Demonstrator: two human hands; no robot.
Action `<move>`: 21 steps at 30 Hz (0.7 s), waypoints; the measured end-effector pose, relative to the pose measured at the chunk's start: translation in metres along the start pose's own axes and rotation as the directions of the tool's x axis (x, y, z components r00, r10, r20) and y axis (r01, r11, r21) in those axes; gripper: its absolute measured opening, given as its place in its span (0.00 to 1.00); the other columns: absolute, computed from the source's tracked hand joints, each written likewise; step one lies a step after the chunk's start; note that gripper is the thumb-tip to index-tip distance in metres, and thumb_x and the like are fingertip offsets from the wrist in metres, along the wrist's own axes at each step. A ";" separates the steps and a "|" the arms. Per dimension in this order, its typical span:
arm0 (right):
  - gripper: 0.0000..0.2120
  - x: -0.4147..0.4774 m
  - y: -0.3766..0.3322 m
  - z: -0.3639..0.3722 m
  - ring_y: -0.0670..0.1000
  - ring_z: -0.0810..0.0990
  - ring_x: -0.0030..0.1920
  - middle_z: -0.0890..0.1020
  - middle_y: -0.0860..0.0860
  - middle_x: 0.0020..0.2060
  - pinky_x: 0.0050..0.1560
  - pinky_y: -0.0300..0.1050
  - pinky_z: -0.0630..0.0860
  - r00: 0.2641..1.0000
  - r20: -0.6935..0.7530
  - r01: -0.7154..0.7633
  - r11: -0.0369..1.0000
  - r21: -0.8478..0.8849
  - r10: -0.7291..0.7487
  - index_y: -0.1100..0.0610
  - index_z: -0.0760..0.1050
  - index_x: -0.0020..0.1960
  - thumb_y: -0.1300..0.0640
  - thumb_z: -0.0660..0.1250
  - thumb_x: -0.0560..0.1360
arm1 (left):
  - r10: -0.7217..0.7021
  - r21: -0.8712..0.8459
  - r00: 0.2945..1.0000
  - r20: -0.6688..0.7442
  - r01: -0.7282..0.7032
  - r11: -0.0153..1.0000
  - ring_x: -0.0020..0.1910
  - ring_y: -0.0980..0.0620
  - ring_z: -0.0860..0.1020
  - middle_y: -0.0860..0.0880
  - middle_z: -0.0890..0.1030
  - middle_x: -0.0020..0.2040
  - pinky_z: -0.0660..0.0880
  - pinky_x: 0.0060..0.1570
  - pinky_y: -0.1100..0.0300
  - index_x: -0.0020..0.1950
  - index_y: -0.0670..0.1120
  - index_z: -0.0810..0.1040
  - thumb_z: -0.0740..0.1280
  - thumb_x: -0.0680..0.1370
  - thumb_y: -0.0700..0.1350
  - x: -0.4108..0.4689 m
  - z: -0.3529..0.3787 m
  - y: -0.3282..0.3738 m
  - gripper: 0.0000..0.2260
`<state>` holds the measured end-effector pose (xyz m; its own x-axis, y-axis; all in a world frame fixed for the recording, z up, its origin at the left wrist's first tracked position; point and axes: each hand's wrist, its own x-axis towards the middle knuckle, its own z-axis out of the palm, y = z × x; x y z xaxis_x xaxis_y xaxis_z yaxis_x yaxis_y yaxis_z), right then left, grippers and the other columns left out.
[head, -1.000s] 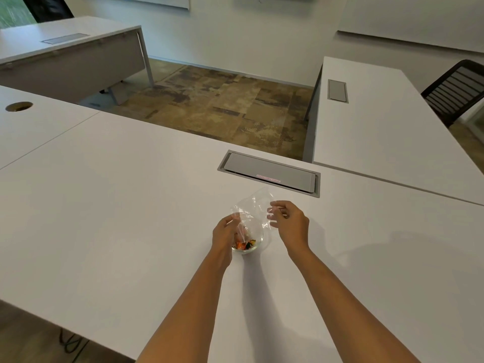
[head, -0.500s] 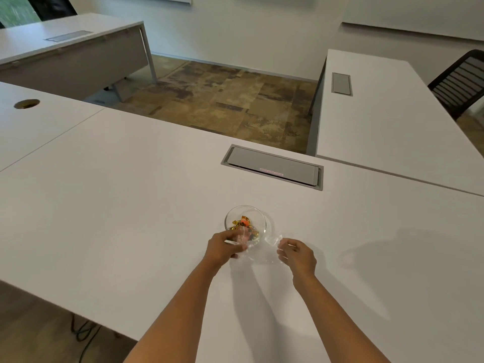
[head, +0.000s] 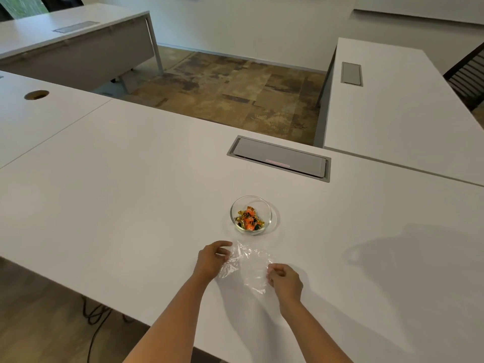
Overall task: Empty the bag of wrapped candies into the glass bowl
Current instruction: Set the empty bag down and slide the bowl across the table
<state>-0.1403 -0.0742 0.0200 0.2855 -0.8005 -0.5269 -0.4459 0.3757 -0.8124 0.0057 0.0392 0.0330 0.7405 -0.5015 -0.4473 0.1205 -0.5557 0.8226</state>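
Observation:
A small glass bowl (head: 267, 204) stands on the white table (head: 131, 205) and holds several orange and gold wrapped candies (head: 249, 218). Nearer to me, a clear plastic bag (head: 247, 265) lies crumpled and flat on the table, with no candy visible inside. My left hand (head: 210, 259) pinches the bag's left edge. My right hand (head: 285, 280) pinches its right edge. Both hands rest low at the table surface, a short way in front of the bowl.
A grey cable hatch (head: 279, 158) is set into the table behind the bowl. A second white table (head: 392, 121) joins at the right, with a dark chair (head: 468, 74) beyond. A round cable hole (head: 36, 95) sits far left. The near table edge runs diagonally below my arms.
Both hands have drawn the bag down and toward me, from above the bowl to the table in front of it. The candies now lie uncovered in the bowl.

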 end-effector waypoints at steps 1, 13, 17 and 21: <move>0.05 -0.001 0.001 0.003 0.56 0.81 0.41 0.83 0.57 0.40 0.53 0.52 0.79 0.999 -0.013 0.029 0.998 -0.048 -0.029 0.63 0.80 0.48 0.64 0.67 0.73 | -0.007 -0.006 0.999 -0.043 0.007 1.000 0.42 0.48 0.78 0.43 0.81 0.44 0.76 0.41 0.64 0.58 0.43 0.79 0.62 0.73 0.29 0.000 0.000 -0.001 0.17; 0.07 -0.006 0.003 0.014 0.54 0.80 0.46 0.82 0.57 0.45 0.52 0.47 0.78 0.956 0.015 0.279 0.893 -0.353 -0.293 0.61 0.78 0.51 0.67 0.65 0.74 | 0.012 0.173 0.967 -0.255 0.034 0.984 0.45 0.45 0.81 0.44 0.81 0.46 0.77 0.45 0.54 0.56 0.43 0.79 0.66 0.72 0.32 0.000 0.012 -0.012 0.15; 0.09 -0.004 0.004 0.014 0.54 0.80 0.47 0.82 0.57 0.45 0.51 0.45 0.78 0.959 0.015 0.270 0.898 -0.346 -0.283 0.61 0.77 0.52 0.68 0.64 0.74 | 0.048 0.269 0.965 -0.257 0.024 0.963 0.53 0.45 0.79 0.43 0.79 0.56 0.75 0.51 0.55 0.61 0.43 0.77 0.68 0.73 0.34 -0.001 0.015 -0.016 0.17; 0.10 -0.005 0.003 0.014 0.55 0.80 0.47 0.81 0.57 0.46 0.52 0.46 0.78 0.961 0.014 0.266 0.913 -0.309 -0.275 0.60 0.76 0.54 0.67 0.66 0.74 | 0.060 0.277 0.969 -0.239 0.009 0.961 0.57 0.44 0.77 0.43 0.77 0.59 0.73 0.54 0.55 0.65 0.43 0.74 0.70 0.73 0.38 -0.001 0.015 -0.017 0.20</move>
<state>-0.1310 -0.0619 0.0164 0.4089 -0.8666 -0.2862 -0.5935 -0.0143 -0.8047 -0.0072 0.0390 0.0141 0.8831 -0.3604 -0.3005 -0.0604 -0.7224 0.6888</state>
